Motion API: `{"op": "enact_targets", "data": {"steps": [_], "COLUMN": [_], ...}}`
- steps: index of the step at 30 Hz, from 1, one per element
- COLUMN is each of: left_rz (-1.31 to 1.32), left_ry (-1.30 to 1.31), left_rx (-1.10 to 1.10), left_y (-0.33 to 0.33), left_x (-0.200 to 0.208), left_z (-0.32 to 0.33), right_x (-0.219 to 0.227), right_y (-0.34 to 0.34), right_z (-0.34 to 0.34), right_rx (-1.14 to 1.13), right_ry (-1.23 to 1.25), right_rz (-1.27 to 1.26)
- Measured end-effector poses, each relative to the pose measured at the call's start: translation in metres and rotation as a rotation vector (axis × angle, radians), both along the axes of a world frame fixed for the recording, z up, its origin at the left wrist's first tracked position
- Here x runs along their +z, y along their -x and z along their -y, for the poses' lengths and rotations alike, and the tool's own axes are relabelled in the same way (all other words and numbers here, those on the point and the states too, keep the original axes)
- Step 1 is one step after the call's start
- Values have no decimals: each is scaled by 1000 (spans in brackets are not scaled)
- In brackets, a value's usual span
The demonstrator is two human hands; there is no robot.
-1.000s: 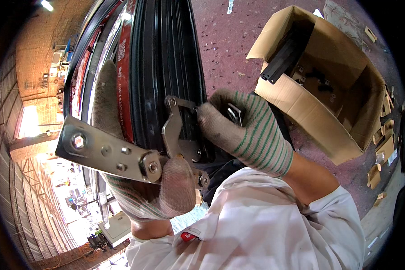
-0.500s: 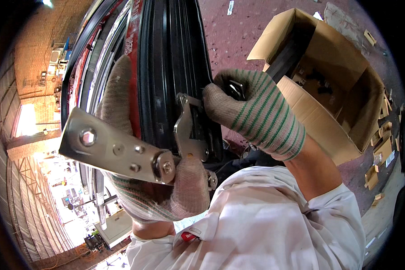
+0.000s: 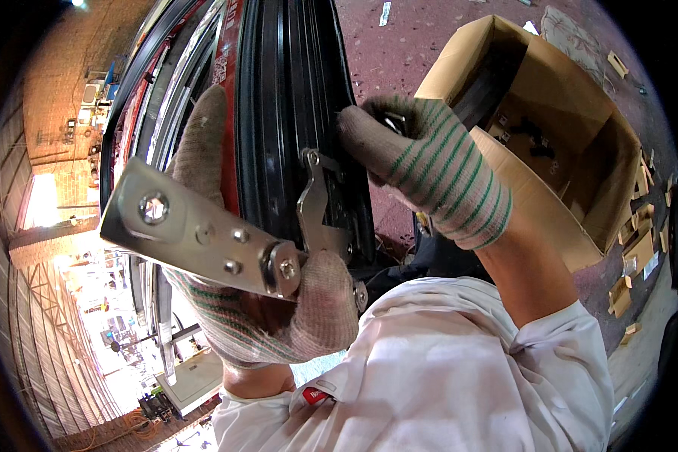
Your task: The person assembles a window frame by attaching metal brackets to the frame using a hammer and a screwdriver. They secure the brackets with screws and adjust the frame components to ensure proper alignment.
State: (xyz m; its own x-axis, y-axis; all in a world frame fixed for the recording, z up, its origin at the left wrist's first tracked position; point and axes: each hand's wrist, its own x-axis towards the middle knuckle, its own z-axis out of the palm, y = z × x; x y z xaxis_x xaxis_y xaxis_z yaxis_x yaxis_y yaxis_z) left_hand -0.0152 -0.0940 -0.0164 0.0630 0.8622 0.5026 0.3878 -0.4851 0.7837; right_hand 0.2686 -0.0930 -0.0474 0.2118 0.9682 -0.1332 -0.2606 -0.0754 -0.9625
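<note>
A shiny metal hinge (image 3: 196, 233) with rivets and jointed arms rests in my left hand (image 3: 316, 316), which wears a grey knit glove with green stripes. The thumb curls over it near its pivot, while the fingers stretch up behind its flat plate. From the pivot a narrow curved arm (image 3: 313, 207) rises in front of long black profiles (image 3: 294, 83). My right hand (image 3: 437, 166), in a matching glove, is closed just right of that arm and apart from it. Shiny bits show at its curled fingers and below its palm; their kind is mostly hidden.
An open cardboard box (image 3: 531, 203) with dark pieces inside stands on the reddish floor (image 3: 392, 60) at right. Small cardboard scraps (image 3: 640, 252) lie beyond it. Long red, silver and black frame pieces stand behind my left hand. A brick wall (image 3: 53, 135) is at far left.
My right hand has moved slightly up and drawn away from the hinge's curved arm. The hinge has shifted a little in my left hand's grip.
</note>
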Motion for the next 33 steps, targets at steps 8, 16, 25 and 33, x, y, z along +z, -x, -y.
{"op": "enact_targets", "data": {"steps": [8, 16, 25, 33], "left_rz": [-91, -112, -156, -202], "left_ry": [-9, -53, -104, -141], "left_rx": [31, 51, 73, 100], "left_y": [-2, 8, 12, 22], "left_x": [-2, -4, -10, -9], "left_z": [1, 0, -8, -12], "right_x": [15, 15, 11, 1], "right_y": [2, 6, 8, 11], "right_z": [28, 38, 36, 44], "right_rx": [176, 182, 173, 251], "right_ry": [33, 16, -3, -64], "right_rz": [-142, -161, -133, -155]}}
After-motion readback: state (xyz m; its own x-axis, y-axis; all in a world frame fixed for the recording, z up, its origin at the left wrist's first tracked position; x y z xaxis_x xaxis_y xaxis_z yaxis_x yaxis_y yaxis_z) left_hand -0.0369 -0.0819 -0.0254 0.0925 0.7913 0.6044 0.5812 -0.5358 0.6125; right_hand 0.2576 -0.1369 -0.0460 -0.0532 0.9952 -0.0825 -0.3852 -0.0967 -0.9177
